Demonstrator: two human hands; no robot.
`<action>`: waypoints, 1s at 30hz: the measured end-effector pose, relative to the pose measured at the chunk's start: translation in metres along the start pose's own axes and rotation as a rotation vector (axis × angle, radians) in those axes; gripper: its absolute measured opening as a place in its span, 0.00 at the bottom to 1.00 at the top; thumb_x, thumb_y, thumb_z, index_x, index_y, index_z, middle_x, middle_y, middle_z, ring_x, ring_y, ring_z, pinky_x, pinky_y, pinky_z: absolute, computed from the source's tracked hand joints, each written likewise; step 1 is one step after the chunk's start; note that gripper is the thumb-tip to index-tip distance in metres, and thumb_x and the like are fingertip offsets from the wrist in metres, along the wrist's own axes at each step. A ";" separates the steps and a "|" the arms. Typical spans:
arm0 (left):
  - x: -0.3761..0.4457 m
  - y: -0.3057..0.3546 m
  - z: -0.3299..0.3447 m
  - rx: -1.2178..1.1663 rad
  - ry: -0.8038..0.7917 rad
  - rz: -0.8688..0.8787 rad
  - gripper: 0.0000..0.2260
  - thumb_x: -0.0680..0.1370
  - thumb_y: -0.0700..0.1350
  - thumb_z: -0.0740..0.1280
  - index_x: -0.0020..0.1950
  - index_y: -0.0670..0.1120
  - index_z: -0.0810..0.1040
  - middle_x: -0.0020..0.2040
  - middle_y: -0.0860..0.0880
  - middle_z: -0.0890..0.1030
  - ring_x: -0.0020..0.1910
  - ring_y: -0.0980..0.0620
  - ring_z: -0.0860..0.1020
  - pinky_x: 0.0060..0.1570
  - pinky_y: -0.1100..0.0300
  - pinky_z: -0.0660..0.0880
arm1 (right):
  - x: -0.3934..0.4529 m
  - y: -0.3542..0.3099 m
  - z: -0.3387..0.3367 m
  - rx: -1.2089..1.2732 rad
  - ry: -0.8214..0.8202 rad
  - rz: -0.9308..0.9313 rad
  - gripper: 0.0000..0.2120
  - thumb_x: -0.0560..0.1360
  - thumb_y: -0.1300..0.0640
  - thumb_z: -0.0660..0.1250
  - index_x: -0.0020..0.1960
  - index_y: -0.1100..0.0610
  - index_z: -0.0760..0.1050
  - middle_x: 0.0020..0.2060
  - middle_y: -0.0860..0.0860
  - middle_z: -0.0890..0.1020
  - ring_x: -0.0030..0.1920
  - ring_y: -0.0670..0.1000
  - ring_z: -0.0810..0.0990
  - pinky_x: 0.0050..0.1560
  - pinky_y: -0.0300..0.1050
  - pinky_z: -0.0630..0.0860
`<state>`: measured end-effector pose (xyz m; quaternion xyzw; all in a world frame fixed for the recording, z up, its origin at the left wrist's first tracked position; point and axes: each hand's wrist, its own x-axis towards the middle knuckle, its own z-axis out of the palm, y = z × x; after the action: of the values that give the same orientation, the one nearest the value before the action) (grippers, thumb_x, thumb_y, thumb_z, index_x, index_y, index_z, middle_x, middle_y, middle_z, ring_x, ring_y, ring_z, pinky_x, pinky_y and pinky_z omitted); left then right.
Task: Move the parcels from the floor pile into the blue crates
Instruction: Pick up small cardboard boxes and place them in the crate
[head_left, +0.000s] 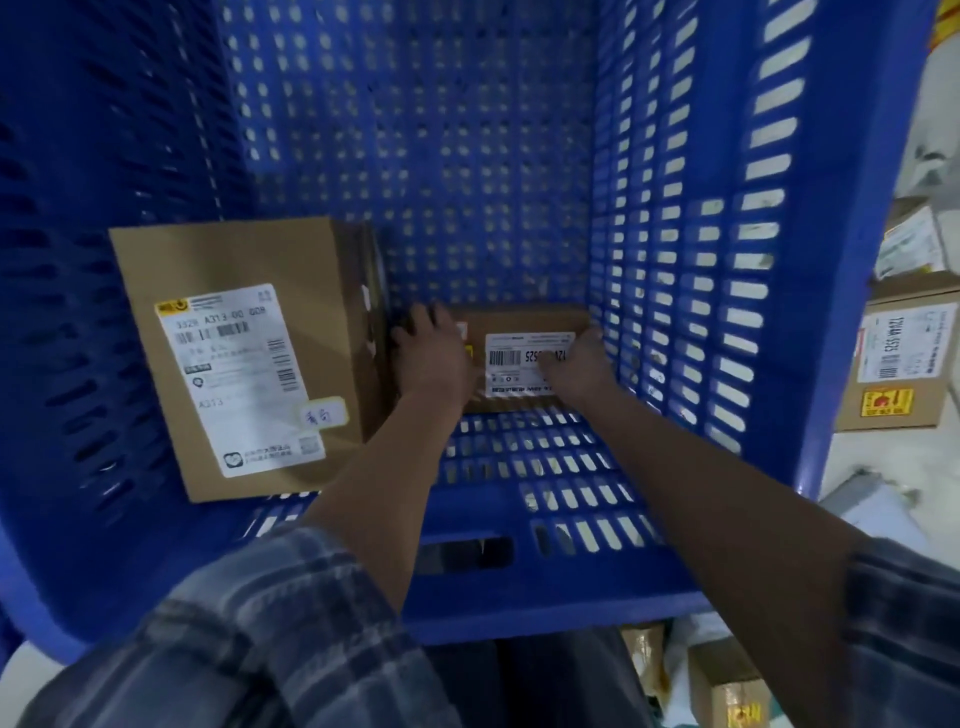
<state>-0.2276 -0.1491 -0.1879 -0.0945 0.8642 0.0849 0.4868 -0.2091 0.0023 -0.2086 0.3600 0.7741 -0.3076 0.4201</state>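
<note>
Parcel (524, 358): low in the blue crate (727, 260), against its right wall, beside the bigger box (234, 358) | left hand (431, 353) and right hand (576, 364) grip its ends, likely to set it level | more boxes (904, 358) on floor outside

- Dim, bluish light inside the blue crate (519, 156); its left wall lies in shadow.
- Soft throughout; plaid sleeve (270, 639) blurred.
- Wide-angle bending at the crate's edges.

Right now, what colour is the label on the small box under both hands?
White with black print, on the small brown cardboard box; head view.
</note>
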 end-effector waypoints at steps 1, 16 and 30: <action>0.001 -0.001 0.003 0.030 0.022 -0.005 0.26 0.80 0.44 0.60 0.75 0.40 0.53 0.73 0.39 0.57 0.70 0.33 0.60 0.62 0.47 0.69 | 0.003 0.001 0.000 -0.018 -0.007 -0.001 0.31 0.76 0.60 0.65 0.71 0.68 0.53 0.66 0.62 0.69 0.66 0.59 0.70 0.66 0.52 0.70; -0.038 0.002 -0.029 0.179 -0.060 0.059 0.24 0.79 0.46 0.60 0.73 0.39 0.59 0.68 0.40 0.63 0.67 0.41 0.65 0.62 0.51 0.68 | -0.067 -0.022 -0.011 -0.379 -0.111 0.030 0.20 0.76 0.62 0.61 0.66 0.66 0.66 0.62 0.61 0.74 0.61 0.58 0.75 0.57 0.48 0.77; -0.163 0.019 -0.160 -0.332 -0.110 0.029 0.08 0.81 0.42 0.57 0.48 0.39 0.73 0.44 0.41 0.74 0.44 0.46 0.73 0.44 0.57 0.67 | -0.242 0.014 -0.167 0.769 0.452 -0.067 0.10 0.72 0.63 0.58 0.36 0.52 0.73 0.31 0.52 0.77 0.33 0.55 0.75 0.32 0.41 0.75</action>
<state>-0.2813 -0.1560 0.0343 -0.1565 0.8115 0.2387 0.5099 -0.1758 0.0674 0.0761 0.5228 0.6872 -0.5001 0.0657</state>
